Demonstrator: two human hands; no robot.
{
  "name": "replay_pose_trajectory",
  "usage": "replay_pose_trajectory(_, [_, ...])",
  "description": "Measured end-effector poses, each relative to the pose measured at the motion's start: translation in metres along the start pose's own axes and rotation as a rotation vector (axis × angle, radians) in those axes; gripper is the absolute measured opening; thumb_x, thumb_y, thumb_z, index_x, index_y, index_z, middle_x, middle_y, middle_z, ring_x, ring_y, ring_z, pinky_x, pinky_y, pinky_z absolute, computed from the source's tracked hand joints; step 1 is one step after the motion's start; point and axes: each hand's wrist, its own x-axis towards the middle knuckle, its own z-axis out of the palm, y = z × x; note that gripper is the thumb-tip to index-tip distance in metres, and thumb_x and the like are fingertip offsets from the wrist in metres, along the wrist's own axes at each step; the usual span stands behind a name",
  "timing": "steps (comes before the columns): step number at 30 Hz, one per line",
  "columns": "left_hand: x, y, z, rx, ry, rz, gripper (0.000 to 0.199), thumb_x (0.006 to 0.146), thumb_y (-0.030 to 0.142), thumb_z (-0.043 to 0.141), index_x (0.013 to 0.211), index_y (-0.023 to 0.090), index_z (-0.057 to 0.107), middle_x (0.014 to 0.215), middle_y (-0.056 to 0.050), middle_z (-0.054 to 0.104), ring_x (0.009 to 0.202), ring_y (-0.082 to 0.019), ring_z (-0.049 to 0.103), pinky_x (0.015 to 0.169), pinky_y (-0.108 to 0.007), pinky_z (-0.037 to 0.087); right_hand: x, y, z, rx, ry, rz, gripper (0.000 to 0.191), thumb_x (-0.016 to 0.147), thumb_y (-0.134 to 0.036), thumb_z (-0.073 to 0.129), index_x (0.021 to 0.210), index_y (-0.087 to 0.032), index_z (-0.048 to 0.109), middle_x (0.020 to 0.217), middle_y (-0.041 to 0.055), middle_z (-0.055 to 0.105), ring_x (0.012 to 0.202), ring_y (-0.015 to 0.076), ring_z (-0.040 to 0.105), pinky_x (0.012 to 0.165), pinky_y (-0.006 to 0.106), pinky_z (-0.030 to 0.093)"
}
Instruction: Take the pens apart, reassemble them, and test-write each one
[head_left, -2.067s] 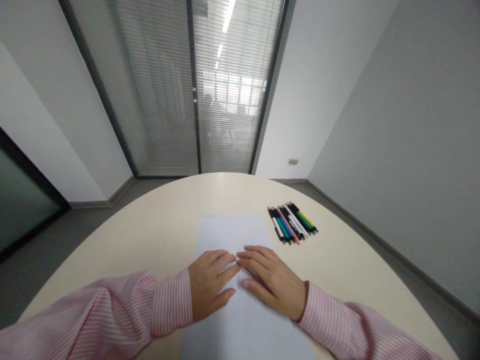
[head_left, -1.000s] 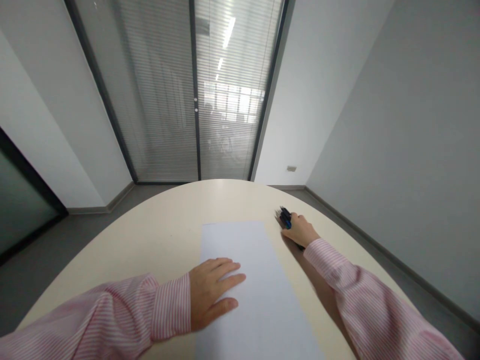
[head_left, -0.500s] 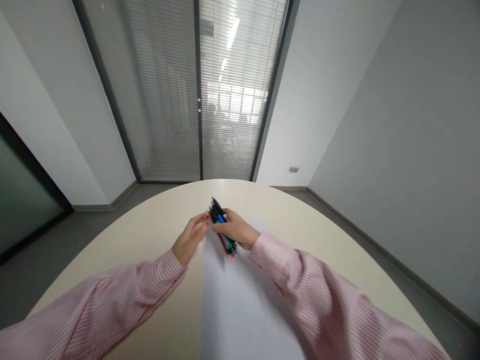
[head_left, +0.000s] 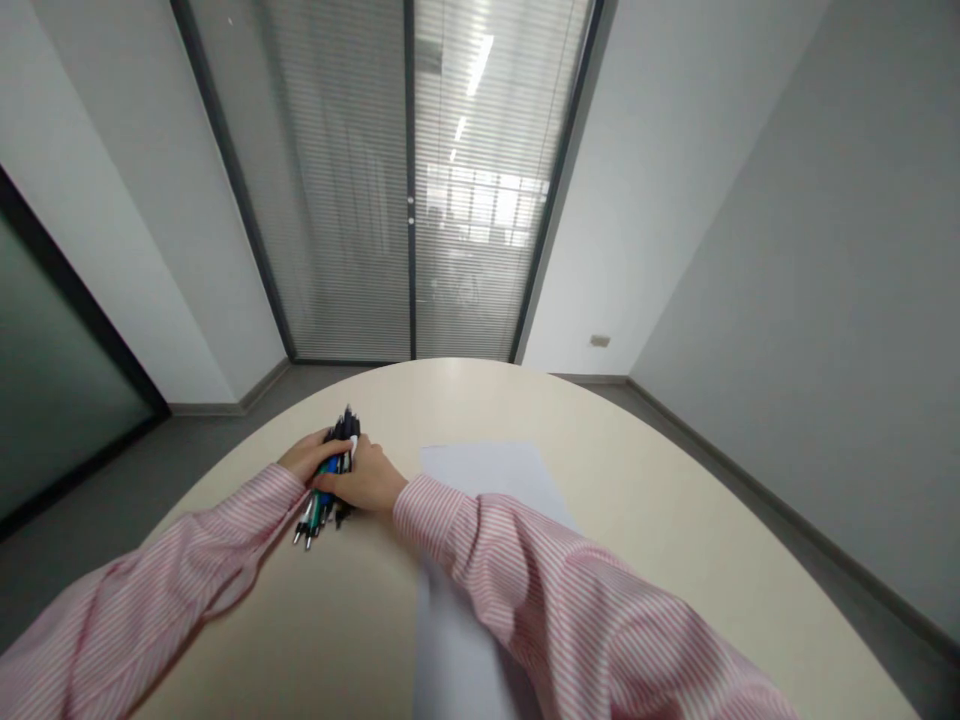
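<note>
On my feed, the person's left hand [head_left: 309,456] and right hand [head_left: 361,479] meet around a bundle of pens [head_left: 328,482], at about eleven o'clock from the bottom centre of the frame. The pens sit tight together, with blue, green, black and white barrels showing. Their dark upper ends stick out toward twelve o'clock, and the metal-tipped lower ends fan out toward seven o'clock.

The left fingers [head_left: 324,447] are curled closed against the bundle from the nine o'clock side. The right fingers [head_left: 337,481] are wrapped over its front, closed around the barrels. Both hands have firm hold of it, though I cannot tell whether the lower tips touch the cream tabletop [head_left: 637,520] or hang just above it.

A white sheet of paper [head_left: 487,472] lies on the table at three o'clock from the bundle, just beside the right hand but apart from it. The right sleeve [head_left: 525,590], pink with fine white stripes, crosses over the sheet and hides its middle, and the sheet's lower part [head_left: 457,665] shows below the sleeve. At twelve o'clock, beyond the table's far edge, stands a glass door [head_left: 409,200] with slatted blinds.
</note>
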Motion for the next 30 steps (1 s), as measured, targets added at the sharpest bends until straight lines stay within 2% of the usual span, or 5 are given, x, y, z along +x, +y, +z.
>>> replay_pose_trajectory(8, [0.019, -0.029, -0.014, 0.226, -0.062, 0.111, 0.090, 0.045, 0.060, 0.065, 0.116, 0.006, 0.051, 0.125, -0.022, 0.056, 0.123, -0.038, 0.044, 0.105, -0.046, 0.033, -0.006, 0.006, 0.001, -0.163, -0.048, -0.147, 0.045, 0.079, -0.017, 0.049, 0.120, 0.001, 0.044, 0.116, 0.0252, 0.057, 0.104, 0.0308, 0.060, 0.084, 0.039, 0.050])
replay_pose_trajectory(13, [0.021, -0.048, -0.019, 0.425, -0.111, 0.180, 0.087, 0.065, 0.053, 0.051, 0.133, 0.002, 0.035, 0.143, -0.022, 0.035, 0.134, -0.033, 0.028, 0.111, -0.042, 0.023, -0.010, 0.014, 0.003, -0.297, -0.028, -0.357, 0.045, 0.082, -0.011, 0.047, 0.123, 0.007, 0.042, 0.134, 0.0300, 0.039, 0.132, 0.0329, 0.029, 0.108, 0.044, 0.025])
replay_pose_trajectory(19, [0.026, -0.059, -0.029, 0.637, -0.134, 0.205, 0.060, 0.075, 0.029, 0.038, 0.133, 0.015, 0.045, 0.147, -0.008, 0.032, 0.139, -0.035, 0.009, 0.109, -0.058, 0.010, -0.013, 0.030, -0.005, -0.366, -0.048, -0.549, 0.036, 0.078, -0.002, 0.046, 0.113, -0.006, 0.055, 0.121, 0.0178, 0.055, 0.119, 0.0234, 0.046, 0.104, 0.034, 0.033])
replay_pose_trajectory(25, [0.026, -0.059, -0.037, 0.664, -0.144, 0.197, 0.060, 0.076, 0.023, 0.032, 0.134, 0.017, 0.045, 0.146, -0.002, 0.034, 0.138, -0.031, 0.012, 0.112, -0.049, 0.014, -0.014, 0.038, -0.007, -0.371, 0.060, -0.602, 0.034, 0.084, -0.006, 0.044, 0.115, -0.014, 0.053, 0.117, 0.0134, 0.055, 0.106, 0.0203, 0.052, 0.096, 0.036, 0.039])
replay_pose_trajectory(30, [0.026, -0.057, -0.047, 0.625, -0.167, 0.217, 0.065, 0.079, 0.029, 0.031, 0.141, 0.011, 0.030, 0.146, -0.008, 0.032, 0.138, -0.027, 0.017, 0.112, -0.044, 0.020, -0.010, 0.043, -0.003, -0.383, 0.052, -0.673, 0.016, 0.090, -0.018, 0.045, 0.094, -0.014, 0.060, 0.103, 0.0104, 0.059, 0.103, 0.0187, 0.052, 0.096, 0.033, 0.038])
